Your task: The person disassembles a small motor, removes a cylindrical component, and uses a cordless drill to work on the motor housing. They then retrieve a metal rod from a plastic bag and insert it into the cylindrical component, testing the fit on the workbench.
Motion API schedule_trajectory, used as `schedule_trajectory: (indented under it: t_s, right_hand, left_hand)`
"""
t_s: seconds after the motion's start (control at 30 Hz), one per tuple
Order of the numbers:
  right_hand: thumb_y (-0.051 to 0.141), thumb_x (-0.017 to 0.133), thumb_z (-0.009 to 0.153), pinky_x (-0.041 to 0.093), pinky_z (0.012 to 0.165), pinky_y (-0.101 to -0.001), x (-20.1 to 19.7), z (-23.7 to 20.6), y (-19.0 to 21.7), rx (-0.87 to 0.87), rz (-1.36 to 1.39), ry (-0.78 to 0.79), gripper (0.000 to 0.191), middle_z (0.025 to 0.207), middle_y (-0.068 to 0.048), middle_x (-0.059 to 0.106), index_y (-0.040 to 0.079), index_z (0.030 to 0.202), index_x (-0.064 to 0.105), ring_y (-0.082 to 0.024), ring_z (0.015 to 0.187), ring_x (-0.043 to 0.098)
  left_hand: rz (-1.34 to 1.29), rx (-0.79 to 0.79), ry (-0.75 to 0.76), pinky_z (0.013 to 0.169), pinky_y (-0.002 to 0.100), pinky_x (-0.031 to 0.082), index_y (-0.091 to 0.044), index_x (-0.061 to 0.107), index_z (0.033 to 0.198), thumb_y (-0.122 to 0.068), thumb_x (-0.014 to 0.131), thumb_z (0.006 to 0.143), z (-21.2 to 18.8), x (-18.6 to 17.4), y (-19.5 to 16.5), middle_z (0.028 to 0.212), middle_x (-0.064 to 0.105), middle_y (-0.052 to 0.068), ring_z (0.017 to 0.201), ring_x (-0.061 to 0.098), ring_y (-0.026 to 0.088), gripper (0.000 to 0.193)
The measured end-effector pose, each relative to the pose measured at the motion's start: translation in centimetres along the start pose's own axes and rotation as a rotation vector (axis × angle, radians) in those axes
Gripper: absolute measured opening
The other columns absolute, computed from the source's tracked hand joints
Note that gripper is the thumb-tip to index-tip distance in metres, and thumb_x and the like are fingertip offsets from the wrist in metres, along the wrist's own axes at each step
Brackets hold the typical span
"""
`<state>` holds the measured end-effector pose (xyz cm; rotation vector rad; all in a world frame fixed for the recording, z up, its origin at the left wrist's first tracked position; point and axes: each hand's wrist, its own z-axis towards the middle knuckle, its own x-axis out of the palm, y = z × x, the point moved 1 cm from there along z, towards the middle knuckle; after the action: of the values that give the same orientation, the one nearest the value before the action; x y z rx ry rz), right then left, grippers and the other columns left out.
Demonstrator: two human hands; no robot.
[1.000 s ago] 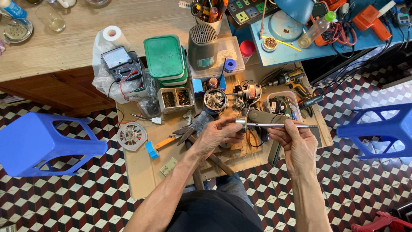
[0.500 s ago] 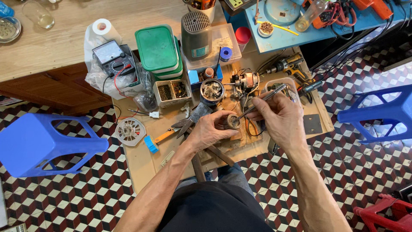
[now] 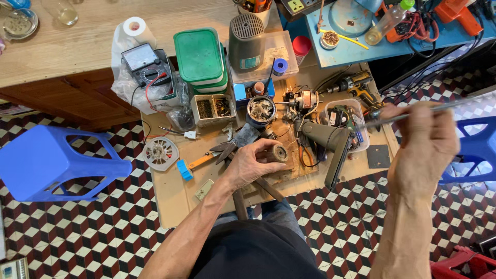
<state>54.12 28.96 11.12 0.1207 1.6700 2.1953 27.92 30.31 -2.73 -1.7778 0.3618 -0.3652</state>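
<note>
The left hand (image 3: 251, 164) is closed around a small brown cylindrical part (image 3: 275, 153), held just above the low wooden worktop (image 3: 175, 199). The open round end of the part faces up and to the right, clear of the fingers.

The right hand (image 3: 423, 147) is raised to the right of the worktop, well apart from the left hand. Its fingers are clamped on a thin metal rod (image 3: 413, 113), which runs out both sides of the fist, slightly tilted, its left end pointing toward a clear plastic tray (image 3: 361, 135).

Just beyond the left hand lie dark pliers (image 3: 227, 147) and a small round tin of metal bits (image 3: 261, 109). To the left of that hand are a blue-ended tool (image 3: 191, 165) and a white slotted disc (image 3: 160, 153). Between the two hands rests a grey gun-shaped tool (image 3: 330, 144). Farther beyond the left hand stand stacked green-lidded boxes (image 3: 199, 56) and an analogue meter (image 3: 146, 63). A blue plastic stool (image 3: 51, 163) stands on the tiled floor, well left of the left hand.
</note>
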Motion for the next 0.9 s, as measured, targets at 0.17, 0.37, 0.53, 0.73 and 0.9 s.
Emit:
schedule_trajectory:
  t_s: [0.17, 0.37, 0.53, 0.73, 0.9]
  right_hand:
    - [0.033, 0.063, 0.099, 0.055, 0.052, -0.0418, 2.5, -3.0, -1.5, 0.371, -0.753, 0.610, 0.026, 0.080, -0.004, 0.077, 0.017, 0.114, 0.076, -0.022, 0.059, 0.068]
    - [0.037, 0.062, 0.096, 0.056, 0.062, -0.0398, 3.9, -3.6, -2.6, 0.271, -0.982, 0.769, 0.031, 0.078, -0.009, 0.076, 0.015, 0.110, 0.078, -0.023, 0.065, 0.072]
    - [0.038, 0.063, 0.094, 0.060, 0.064, -0.0384, 3.8, -2.9, -1.9, 0.191, -1.036, 0.802, 0.031, 0.082, -0.007, 0.077, 0.016, 0.109, 0.078, -0.022, 0.065, 0.074]
    - [0.020, 0.062, 0.093, 0.059, 0.063, -0.0411, 5.3, -2.5, -0.8, -0.186, -1.403, 0.991, 0.019, 0.089, -0.009, 0.074, 0.012, 0.106, 0.074, -0.025, 0.074, 0.073]
    - [0.011, 0.062, 0.090, 0.059, 0.066, -0.0406, 6.9, -0.8, -1.0, -0.261, -1.543, 1.136, 0.010, 0.083, -0.011, 0.074, 0.009, 0.090, 0.072, -0.027, 0.078, 0.074]
  left_hand:
    - [-0.128, 0.121, -0.016, 0.104, 0.030, 0.058, -0.008, 0.059, 0.129, -0.012, 0.083, 0.082, 0.2, 0.5, 0.0, 0.122, 0.072, 0.003, 0.113, 0.070, 0.012, 0.053]
    - [-0.012, 0.121, -0.041, 0.102, 0.029, 0.059, -0.008, 0.060, 0.129, -0.010, 0.084, 0.081, 0.5, 0.9, -0.3, 0.119, 0.074, 0.002, 0.111, 0.071, 0.012, 0.053]
    - [0.012, 0.148, -0.062, 0.099, 0.029, 0.056, -0.011, 0.060, 0.127, -0.011, 0.083, 0.081, 0.1, 1.2, 0.0, 0.118, 0.074, 0.001, 0.110, 0.073, 0.012, 0.051]
    - [0.323, 0.195, -0.136, 0.094, 0.029, 0.059, -0.018, 0.061, 0.126, -0.018, 0.084, 0.081, -0.1, 1.9, 0.1, 0.112, 0.077, 0.000, 0.103, 0.076, 0.014, 0.050]
    - [0.341, 0.239, -0.196, 0.094, 0.032, 0.062, -0.017, 0.063, 0.124, -0.022, 0.086, 0.077, 0.5, 2.7, 0.5, 0.112, 0.077, 0.003, 0.103, 0.076, 0.018, 0.053]
